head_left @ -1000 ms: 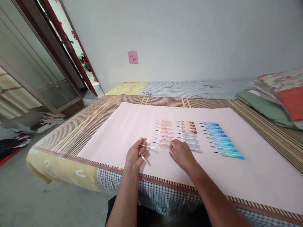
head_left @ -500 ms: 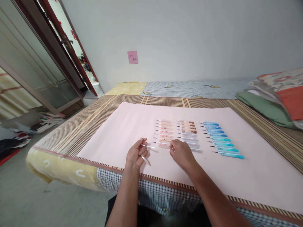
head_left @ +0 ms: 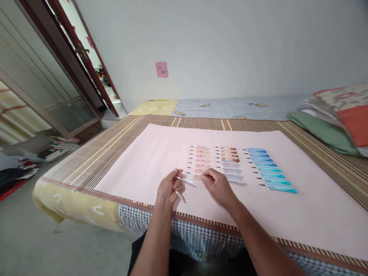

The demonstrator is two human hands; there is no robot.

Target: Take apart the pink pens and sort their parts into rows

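Note:
My left hand [head_left: 171, 186] is closed round a thin white stick [head_left: 186, 180] that looks like a pen refill. A clear, pale pen part [head_left: 180, 196] sticks out below from the same fingers. My right hand [head_left: 217, 181] has its fingertips pinched together over the front of the left column of pens [head_left: 201, 160]; what they grip, if anything, is hidden. These pens are pinkish, with thin white sticks and dark tips pointing left. Beside them lie a column of brown and pale grey pens [head_left: 228, 158] and a column of blue to turquoise pens [head_left: 267, 168].
Pale pink paper [head_left: 143, 168] covers much of the striped mat [head_left: 94, 153] on the bed. Folded cloths [head_left: 322, 132] and a patterned orange cushion [head_left: 353, 115] are piled at the right. A pink note [head_left: 161, 69] is stuck on the wall.
My right hand has shifted slightly left along the front pen of the left column. My left hand has moved a little right, still with the white stick and pen part.

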